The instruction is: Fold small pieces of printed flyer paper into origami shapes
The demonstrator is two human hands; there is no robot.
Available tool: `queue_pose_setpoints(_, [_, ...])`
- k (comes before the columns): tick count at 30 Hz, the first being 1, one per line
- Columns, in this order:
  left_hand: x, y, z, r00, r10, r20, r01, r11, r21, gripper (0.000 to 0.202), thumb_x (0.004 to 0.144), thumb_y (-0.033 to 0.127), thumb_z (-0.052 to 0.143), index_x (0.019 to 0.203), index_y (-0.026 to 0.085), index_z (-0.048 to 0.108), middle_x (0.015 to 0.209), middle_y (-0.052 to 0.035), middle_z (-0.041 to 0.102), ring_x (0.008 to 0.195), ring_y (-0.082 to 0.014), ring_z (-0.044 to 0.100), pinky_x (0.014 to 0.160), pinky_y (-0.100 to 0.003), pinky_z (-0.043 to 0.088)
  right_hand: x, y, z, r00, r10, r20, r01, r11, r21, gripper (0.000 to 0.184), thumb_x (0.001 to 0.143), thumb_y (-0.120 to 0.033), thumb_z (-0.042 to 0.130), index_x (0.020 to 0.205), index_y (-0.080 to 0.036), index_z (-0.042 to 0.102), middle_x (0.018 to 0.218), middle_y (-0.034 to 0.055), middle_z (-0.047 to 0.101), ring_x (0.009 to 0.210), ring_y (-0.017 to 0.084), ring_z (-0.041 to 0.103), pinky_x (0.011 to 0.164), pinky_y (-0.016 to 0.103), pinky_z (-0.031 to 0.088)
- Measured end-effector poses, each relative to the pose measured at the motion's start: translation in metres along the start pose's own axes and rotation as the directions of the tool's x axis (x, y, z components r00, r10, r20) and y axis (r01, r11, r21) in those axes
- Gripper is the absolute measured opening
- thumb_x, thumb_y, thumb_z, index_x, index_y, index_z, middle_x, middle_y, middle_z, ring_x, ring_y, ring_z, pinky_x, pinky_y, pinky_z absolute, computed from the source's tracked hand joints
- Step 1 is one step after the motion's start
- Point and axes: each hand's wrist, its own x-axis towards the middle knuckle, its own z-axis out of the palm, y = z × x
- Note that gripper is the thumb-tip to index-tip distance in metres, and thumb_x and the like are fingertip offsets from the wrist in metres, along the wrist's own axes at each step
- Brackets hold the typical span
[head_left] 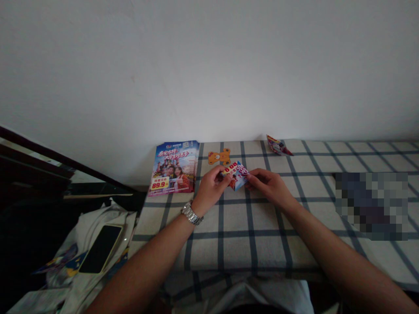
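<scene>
Between my two hands is a folded flyer [238,178], creased into a small diamond shape with red, yellow and blue print. My left hand [214,183] pinches its left side, thumb on top; a silver watch [192,213] circles that wrist. On the right side, the fingers of my right hand [266,183] are closed on the paper's edge. Just behind my left hand lies a flat bear-shaped cutout [219,156]. A stack of printed flyers [173,168] sits to the left, and a folded paper piece [278,145] stands near the wall.
A checked cloth [235,244] covers the table, which meets a white wall [209,69]. At the lower left, a phone [101,248] rests on a pale bag [70,266]. A blurred-out dark patch [371,205] lies on the right of the cloth.
</scene>
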Motion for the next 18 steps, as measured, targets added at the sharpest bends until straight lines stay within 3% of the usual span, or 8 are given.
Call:
queue_pose_setpoints(4, [-0.0011, 0.0019, 0.0005, 1.000, 0.011, 0.017, -0.011, 1.000, -0.006, 0.030, 0.097, 0.049, 0.063, 0.104, 0.020, 0.065, 0.089, -0.0032, 0.072, 0.080, -0.0191, 0.070, 0.073, -0.029, 0.055, 0.0017, 0.0043, 0.0006, 1.000, -0.003, -0.013, 0.003, 0.998, 0.062, 0.042, 0.091, -0.054, 0.070, 0.120, -0.023, 0.069, 0.100, 0.0070, 0.078, 0.080, 0.021, 0.072, 0.073, 0.035, 0.061])
queue_pose_setpoints(7, [-0.0023, 0.0042, 0.0017, 0.998, 0.026, 0.063, -0.026, 1.000, -0.003, 0.029, 0.097, 0.047, 0.064, 0.104, 0.020, 0.066, 0.089, -0.0030, 0.073, 0.079, -0.0183, 0.069, 0.073, -0.028, 0.055, 0.0021, 0.0049, 0.0007, 0.999, -0.023, -0.028, 0.025, 0.997, 0.074, 0.038, 0.090, -0.052, 0.072, 0.116, -0.023, 0.070, 0.104, 0.0075, 0.078, 0.086, 0.022, 0.072, 0.076, 0.036, 0.062])
queue_pose_setpoints(12, [-0.0024, 0.0042, 0.0029, 0.997, 0.055, 0.058, -0.058, 0.997, 0.053, 0.027, 0.097, 0.045, 0.065, 0.106, 0.020, 0.067, 0.094, -0.0034, 0.073, 0.080, -0.0175, 0.068, 0.072, -0.027, 0.053, -0.0008, 0.0009, 0.0008, 0.999, 0.023, 0.039, -0.025, 0.998, 0.049, 0.033, 0.090, -0.051, 0.072, 0.105, -0.022, 0.072, 0.098, 0.0057, 0.077, 0.081, 0.020, 0.071, 0.066, 0.031, 0.062])
queue_pose_setpoints(18, [-0.0020, 0.0042, 0.0025, 0.997, 0.057, 0.056, -0.059, 0.997, 0.043, 0.030, 0.097, 0.047, 0.065, 0.107, 0.020, 0.066, 0.094, -0.0044, 0.074, 0.081, -0.0181, 0.070, 0.072, -0.028, 0.055, -0.0012, 0.0008, -0.0007, 0.998, 0.041, 0.048, -0.042, 0.999, 0.021, 0.033, 0.090, -0.050, 0.072, 0.101, -0.020, 0.071, 0.075, 0.0005, 0.071, 0.055, 0.012, 0.062, 0.052, 0.025, 0.052])
